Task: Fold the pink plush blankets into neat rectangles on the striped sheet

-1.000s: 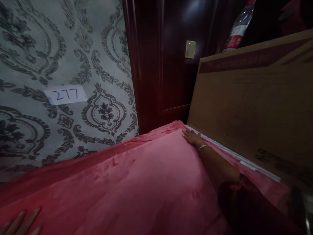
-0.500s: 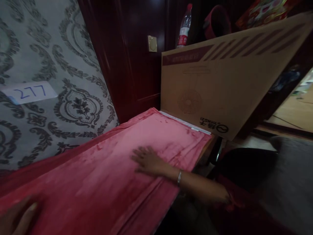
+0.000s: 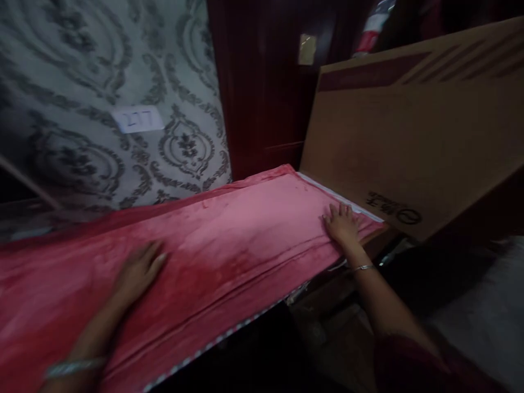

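Observation:
Pink-red plush fabric (image 3: 229, 234) lies spread in layers over a long surface, with a fold line along its near side. My left hand (image 3: 141, 270) rests flat on the redder left part, fingers stretched out. Near the right end, my right hand (image 3: 341, 224) presses on the fabric with its fingers spread. Neither hand grips anything. A pale strip (image 3: 339, 194) runs along the fabric's right edge, just beyond the right hand. Bracelets show on both wrists.
A large cardboard box (image 3: 388, 125) stands beyond the right end, with a bottle (image 3: 370, 33) behind it. Patterned wallpaper (image 3: 102, 54) bearing a paper marked 277 (image 3: 138, 118) and a dark red wooden panel (image 3: 262, 82) border the far side.
My right hand has moved right along the fabric towards its right end. The left hand has come further into view, onto the fabric. The view has swung left.

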The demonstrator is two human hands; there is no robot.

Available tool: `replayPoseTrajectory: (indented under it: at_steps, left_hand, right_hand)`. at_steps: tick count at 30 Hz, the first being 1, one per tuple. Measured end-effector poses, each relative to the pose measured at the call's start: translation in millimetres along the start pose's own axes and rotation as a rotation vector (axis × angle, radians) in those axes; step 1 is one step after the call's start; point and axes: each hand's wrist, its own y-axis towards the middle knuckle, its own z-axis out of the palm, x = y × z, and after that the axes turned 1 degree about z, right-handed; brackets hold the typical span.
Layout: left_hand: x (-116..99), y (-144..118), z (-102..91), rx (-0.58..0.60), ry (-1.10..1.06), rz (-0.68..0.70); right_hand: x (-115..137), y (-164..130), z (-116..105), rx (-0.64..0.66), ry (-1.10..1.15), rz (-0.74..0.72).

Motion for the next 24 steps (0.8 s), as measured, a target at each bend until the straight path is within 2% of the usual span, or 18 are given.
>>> replayPoseTrajectory:
  at_steps: [3, 6, 8, 10, 13, 15, 18, 20, 22, 24]
  left_hand:
    - [-62, 1, -11.9, 0.157, -0.02, 0.134]
    - [-114, -5, -6.9, 0.264, -0.052, 0.259]
    - [-138, -17, 1.5, 0.314, -0.075, 0.305]
    - [-151, -32, 10.1, 0.32, -0.099, 0.33]
    - [-153, -57, 16.1, 0.33, -0.161, 0.363]
    - [-147, -74, 12.8, 0.36, -0.218, 0.398]
    - [-134, -94, -2.1, 0.401, -0.326, 0.472]
    - [-119, -101, -15.6, 0.378, -0.38, 0.461]
    - [-99, -102, -28.4, 0.282, -0.332, 0.322]
    - [-73, -102, -37.3, 0.171, -0.177, 0.074]
  right_hand:
    - [72, -25, -4, 0.099, 0.106, -0.353]
    - [142, -57, -11, 0.202, 0.192, -0.735]
    - [172, -76, -8, 0.256, 0.198, -0.913]
    - [185, -90, 0, 0.302, 0.151, -1.021]
    - [181, -98, 18, 0.3, 0.085, -1.063]
    - [174, -97, 25, 0.283, 0.076, -1.053]
    - [171, -94, 27, 0.313, 0.068, -1.045]
    - [178, -101, 21, 0.327, 0.08, -1.008]
    - [195, -118, 13, 0.317, 0.129, -1.008]
    - [220, -146, 2, 0.321, 0.201, -1.099]
